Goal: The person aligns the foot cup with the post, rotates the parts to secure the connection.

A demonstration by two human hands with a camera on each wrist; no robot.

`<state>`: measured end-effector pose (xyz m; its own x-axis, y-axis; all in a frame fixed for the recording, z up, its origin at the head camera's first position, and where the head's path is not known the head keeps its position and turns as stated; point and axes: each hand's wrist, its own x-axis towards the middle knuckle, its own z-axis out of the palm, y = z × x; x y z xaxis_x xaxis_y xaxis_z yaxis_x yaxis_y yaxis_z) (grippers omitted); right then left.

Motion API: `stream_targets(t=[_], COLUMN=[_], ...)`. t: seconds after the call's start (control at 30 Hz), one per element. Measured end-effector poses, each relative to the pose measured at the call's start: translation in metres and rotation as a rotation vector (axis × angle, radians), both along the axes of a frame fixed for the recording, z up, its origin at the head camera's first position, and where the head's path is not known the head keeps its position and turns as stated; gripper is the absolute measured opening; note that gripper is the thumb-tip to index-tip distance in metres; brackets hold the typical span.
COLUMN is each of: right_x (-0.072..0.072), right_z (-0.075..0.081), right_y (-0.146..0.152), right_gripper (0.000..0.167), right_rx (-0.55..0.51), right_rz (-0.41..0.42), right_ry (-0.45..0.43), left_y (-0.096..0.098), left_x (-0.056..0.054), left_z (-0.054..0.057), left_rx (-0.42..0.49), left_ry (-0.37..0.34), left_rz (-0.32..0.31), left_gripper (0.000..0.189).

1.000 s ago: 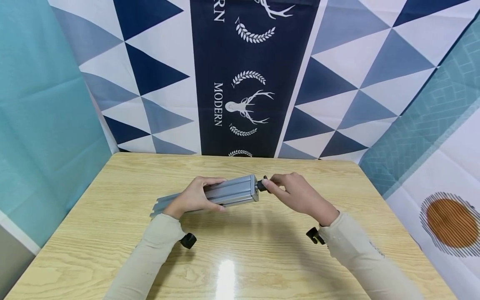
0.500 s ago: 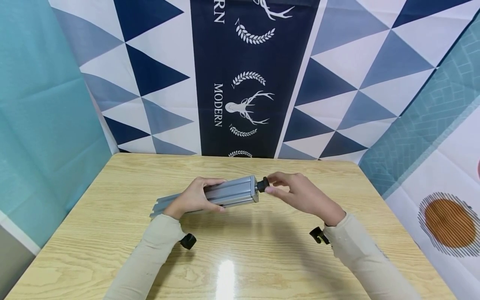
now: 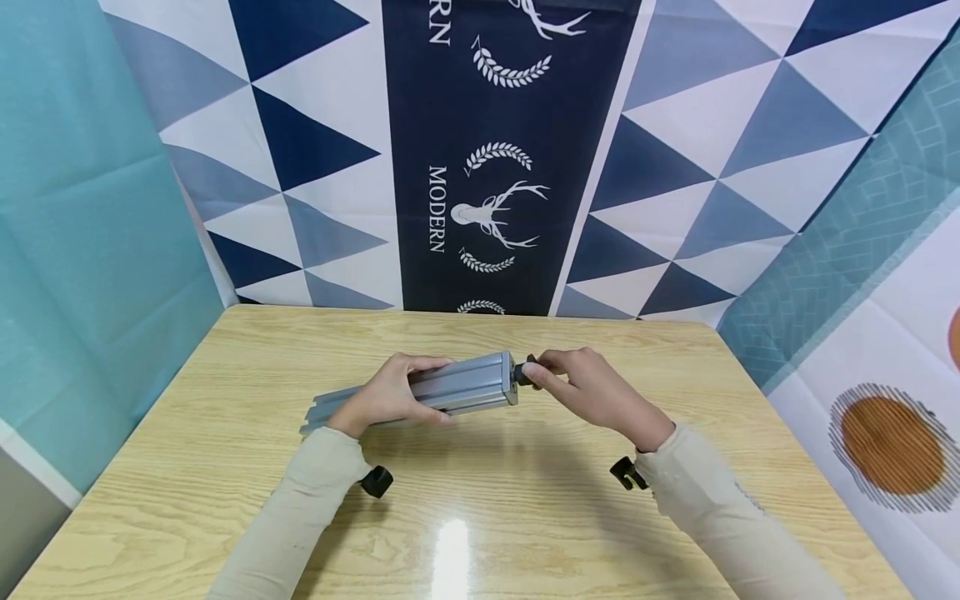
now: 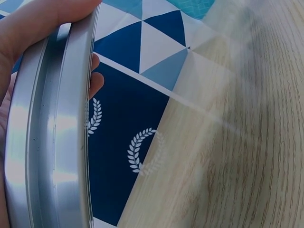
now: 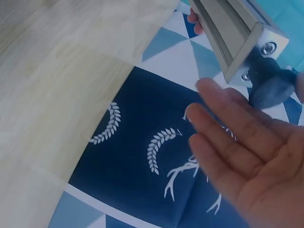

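A silver aluminium profile (image 3: 472, 382) with lengthwise grooves is held tilted above the wooden table, its right end higher. My left hand (image 3: 393, 393) grips it around the middle, thumb on the near side; in the left wrist view the grooved profile (image 4: 69, 142) runs close to the camera. At the right end an end plate (image 5: 247, 54) with screws carries a black levelling foot (image 5: 268, 83) with a flared end. My right hand (image 3: 592, 390) pinches that foot between thumb and index finger, while the other fingers (image 5: 228, 147) extend loosely beside it.
The wooden table (image 3: 487, 533) lies under both hands. Behind it hangs a patterned cloth (image 3: 480, 167) with triangles and deer heads. A teal cloth (image 3: 97, 233) hangs at the left. Black camera mounts sit on both wrists, the left mount (image 3: 377, 482) near the table.
Half a second ago my right hand had loosened and drawn slightly right of the foot; now it pinches the foot again. My left hand and the profile have stayed put.
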<state>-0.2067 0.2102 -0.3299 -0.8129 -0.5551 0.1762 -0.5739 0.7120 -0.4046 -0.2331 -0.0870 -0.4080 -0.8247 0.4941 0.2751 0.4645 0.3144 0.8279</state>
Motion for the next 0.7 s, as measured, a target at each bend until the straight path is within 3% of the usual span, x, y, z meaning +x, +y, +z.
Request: stream_targets(t=[0.1,0.23,0.5,0.6,0.7], right_x=[0.0,0.001,0.004,0.004,0.004], right_z=[0.0,0.005,0.013,0.012,0.008], right_y=[-0.001,0.003,0.01,0.009,0.007], right_gripper=[0.049,0.05,0.063,0.057,0.044], right_rx=[0.033,0.055,-0.011,-0.027,-0.02], right_rz=[-0.051,-0.046,0.151,0.172,0.127], right_ry=[-0.043,-0.054,-0.006,0.036,0.062], left_y=[0.0,0.0,-0.002,-0.003,-0.003], left_x=[0.0,-0.002,-0.004,-0.003,-0.003], left_z=[0.0,0.0,-0.001,-0.001,-0.001], left_rx=[-0.007,0.001,0.007,0.013,0.01], left_ry=[-0.003,0.004,0.012,0.008,0.004], left_rz=[-0.004,-0.002,-0.015,-0.017,-0.016], left_gripper=[0.072,0.072,0.075,0.075,0.075])
